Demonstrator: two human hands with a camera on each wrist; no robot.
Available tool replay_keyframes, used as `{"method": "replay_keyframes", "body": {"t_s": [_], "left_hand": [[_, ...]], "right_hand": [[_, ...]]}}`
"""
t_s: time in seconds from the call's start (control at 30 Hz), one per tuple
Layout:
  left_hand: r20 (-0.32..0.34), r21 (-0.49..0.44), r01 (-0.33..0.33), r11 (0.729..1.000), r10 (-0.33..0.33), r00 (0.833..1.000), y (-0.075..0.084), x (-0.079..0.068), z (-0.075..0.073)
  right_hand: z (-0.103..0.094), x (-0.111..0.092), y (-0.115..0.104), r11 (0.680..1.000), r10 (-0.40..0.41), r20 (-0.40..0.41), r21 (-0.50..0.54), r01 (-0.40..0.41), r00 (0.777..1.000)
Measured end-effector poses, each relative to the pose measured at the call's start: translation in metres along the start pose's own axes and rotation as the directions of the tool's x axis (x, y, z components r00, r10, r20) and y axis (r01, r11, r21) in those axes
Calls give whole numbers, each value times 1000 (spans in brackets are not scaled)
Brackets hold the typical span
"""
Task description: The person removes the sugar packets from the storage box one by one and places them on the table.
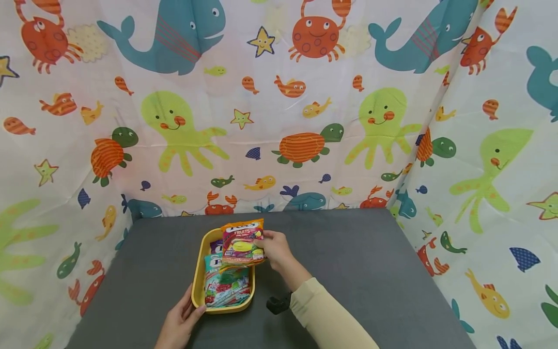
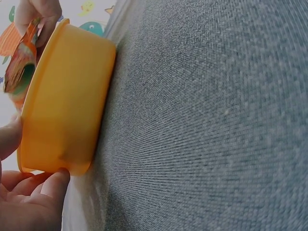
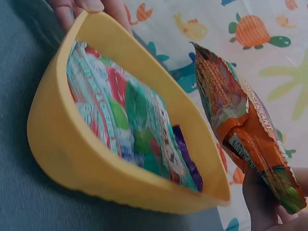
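Note:
A yellow plastic tub [image 1: 201, 276] sits on the grey table, and my left hand [image 1: 179, 317] grips its near left corner, thumb over the rim. In the left wrist view the fingers curl under the tub's wall [image 2: 72, 101]. My right hand [image 1: 276, 251] pinches an orange bag of fruit candy [image 1: 241, 244] by its right edge, held above the tub's far right part. Inside the tub lies a teal mint candy bag [image 1: 226, 286]. A purple packet [image 3: 187, 156] shows beyond it, partly hidden by the orange bag in the head view.
The grey table [image 1: 348, 271] spreads out on both sides of the tub. A curtain [image 1: 270, 116] printed with sea animals hangs behind and along both sides. Under the right wrist there is a small black object [image 1: 278, 304], partly hidden by the sleeve.

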State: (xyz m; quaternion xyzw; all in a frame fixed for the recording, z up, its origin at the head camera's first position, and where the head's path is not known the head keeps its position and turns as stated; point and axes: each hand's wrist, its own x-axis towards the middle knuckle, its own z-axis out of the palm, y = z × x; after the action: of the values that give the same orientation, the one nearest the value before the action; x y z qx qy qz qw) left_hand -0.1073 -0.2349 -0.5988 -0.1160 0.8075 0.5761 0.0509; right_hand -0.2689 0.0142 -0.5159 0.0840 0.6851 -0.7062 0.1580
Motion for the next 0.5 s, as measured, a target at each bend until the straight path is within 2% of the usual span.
{"method": "replay_keyframes", "body": {"t_s": [0.33, 0.5], "left_hand": [[2, 12, 27, 1000, -27, 1000, -1, 0, 0], [2, 19, 8, 1000, -8, 1000, -1, 1, 1]], "right_hand": [[-27, 4, 2, 999, -6, -26, 39, 7, 1000], [-40, 5, 1, 999, -3, -46, 33, 5, 999]]}}
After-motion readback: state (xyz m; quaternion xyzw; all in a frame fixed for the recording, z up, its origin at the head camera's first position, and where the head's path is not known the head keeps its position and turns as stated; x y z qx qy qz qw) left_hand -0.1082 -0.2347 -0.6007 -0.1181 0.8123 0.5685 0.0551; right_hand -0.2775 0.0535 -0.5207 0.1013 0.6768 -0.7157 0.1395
